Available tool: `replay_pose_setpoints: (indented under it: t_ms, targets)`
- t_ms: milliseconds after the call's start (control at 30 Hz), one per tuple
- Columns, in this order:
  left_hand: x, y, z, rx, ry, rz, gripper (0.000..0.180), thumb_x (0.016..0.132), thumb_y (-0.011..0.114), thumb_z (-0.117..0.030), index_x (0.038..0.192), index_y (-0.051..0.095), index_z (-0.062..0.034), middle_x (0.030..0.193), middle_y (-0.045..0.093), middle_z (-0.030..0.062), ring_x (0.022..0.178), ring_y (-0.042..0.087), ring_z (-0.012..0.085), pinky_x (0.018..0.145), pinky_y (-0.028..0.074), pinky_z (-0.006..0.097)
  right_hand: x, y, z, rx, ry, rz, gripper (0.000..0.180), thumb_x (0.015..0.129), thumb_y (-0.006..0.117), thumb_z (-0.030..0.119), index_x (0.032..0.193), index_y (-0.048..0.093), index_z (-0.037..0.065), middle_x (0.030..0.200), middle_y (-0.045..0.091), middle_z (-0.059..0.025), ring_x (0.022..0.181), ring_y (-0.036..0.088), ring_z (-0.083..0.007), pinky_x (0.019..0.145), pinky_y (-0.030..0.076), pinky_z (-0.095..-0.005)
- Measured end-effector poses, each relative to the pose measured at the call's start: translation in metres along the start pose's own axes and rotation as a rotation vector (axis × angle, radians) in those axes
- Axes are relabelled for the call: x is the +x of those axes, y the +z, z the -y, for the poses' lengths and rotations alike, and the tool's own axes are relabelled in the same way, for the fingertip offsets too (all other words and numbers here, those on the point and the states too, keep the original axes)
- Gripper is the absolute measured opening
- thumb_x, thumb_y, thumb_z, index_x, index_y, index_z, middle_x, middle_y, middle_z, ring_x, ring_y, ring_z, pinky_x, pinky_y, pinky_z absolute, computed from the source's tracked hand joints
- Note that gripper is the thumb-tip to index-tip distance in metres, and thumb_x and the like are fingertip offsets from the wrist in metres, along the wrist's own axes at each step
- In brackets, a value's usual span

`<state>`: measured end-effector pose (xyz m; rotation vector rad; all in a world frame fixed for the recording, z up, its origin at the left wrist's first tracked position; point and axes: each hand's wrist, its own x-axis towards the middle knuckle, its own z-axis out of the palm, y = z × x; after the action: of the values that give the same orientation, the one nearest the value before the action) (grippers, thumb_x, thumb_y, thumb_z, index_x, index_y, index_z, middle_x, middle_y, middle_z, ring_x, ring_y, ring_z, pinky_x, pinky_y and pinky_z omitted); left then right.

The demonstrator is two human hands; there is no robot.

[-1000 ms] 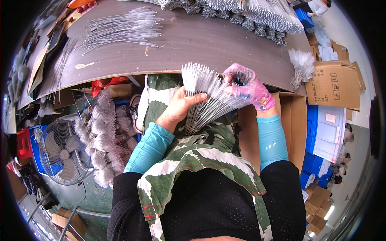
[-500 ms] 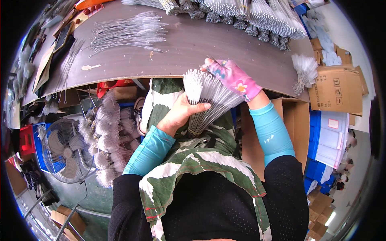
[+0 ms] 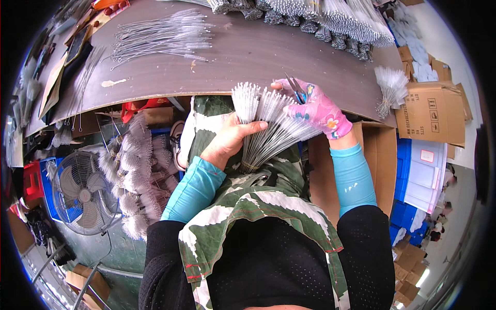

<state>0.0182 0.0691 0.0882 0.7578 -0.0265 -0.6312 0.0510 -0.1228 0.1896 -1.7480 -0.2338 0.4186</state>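
Brush bundle (image 3: 258,151): bare metal wire stems, smooth with a dull shine; bristles translucent white, plastic-looking, fuzzy. Snips (image 3: 295,88): dark metal blades, smooth. Glove (image 3: 323,111): matt printed cloth, soft. Arm sleeve (image 3: 354,178): smooth stretch fabric, low sheen. Apron (image 3: 261,194): matt woven cloth, creased. Shirt (image 3: 284,243): matt perforated knit. Tabletop (image 3: 160,80): smooth wood-look board, slight sheen, scuffed. Carton (image 3: 426,113): matt brown cardboard. Fan (image 3: 84,195): wire guard, smooth pale blades, plastic-looking.
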Motion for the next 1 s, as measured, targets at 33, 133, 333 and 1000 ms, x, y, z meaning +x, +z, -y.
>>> replay_pose_setpoints:
  t_ms: [33,133,333,1000]
  targets:
    - [0.000,0.001,0.000,-0.013,0.000,-0.027,0.042,0.075,0.070,-0.002,0.114,0.058,0.0001,0.107,0.063,0.0063,0.100,0.057,0.0169,0.091,0.043,0.031,-0.001,0.001,-0.001,-0.021,-0.005,-0.091,0.031,0.074,0.062,-0.002,0.105,0.060,0.000,0.092,0.062,-0.0032,0.090,0.058,-0.0111,0.081,0.047,-0.0258]
    - [-0.002,0.005,0.000,-0.053,0.072,-0.057,0.035,0.076,0.069,-0.002,0.110,0.060,0.0000,0.102,0.064,0.0060,0.094,0.059,0.0157,0.087,0.045,0.029,-0.002,-0.005,0.002,-0.132,0.057,0.000,0.024,0.074,0.062,-0.002,0.097,0.060,0.000,0.087,0.061,-0.0020,0.083,0.056,-0.0097,0.076,0.047,-0.0247]
    - [0.005,-0.005,0.007,0.012,0.036,-0.039,0.029,0.078,0.068,-0.003,0.105,0.061,-0.0004,0.094,0.064,0.0040,0.083,0.058,0.0123,0.077,0.046,0.026,-0.008,-0.004,0.003,-0.071,0.041,-0.028,0.023,0.074,0.064,-0.001,0.097,0.058,0.001,0.082,0.057,0.0005,0.077,0.055,-0.0087,0.070,0.046,-0.0232]
    - [0.004,-0.007,0.002,-0.023,-0.033,0.071,0.052,0.073,0.074,-0.010,0.119,0.053,-0.0008,0.108,0.061,0.0062,0.100,0.056,0.0178,0.091,0.042,0.032,-0.008,-0.003,0.008,0.121,0.041,0.078,0.024,0.079,0.066,0.002,0.102,0.059,0.001,0.092,0.059,-0.0004,0.086,0.056,-0.0084,0.075,0.047,-0.0234]
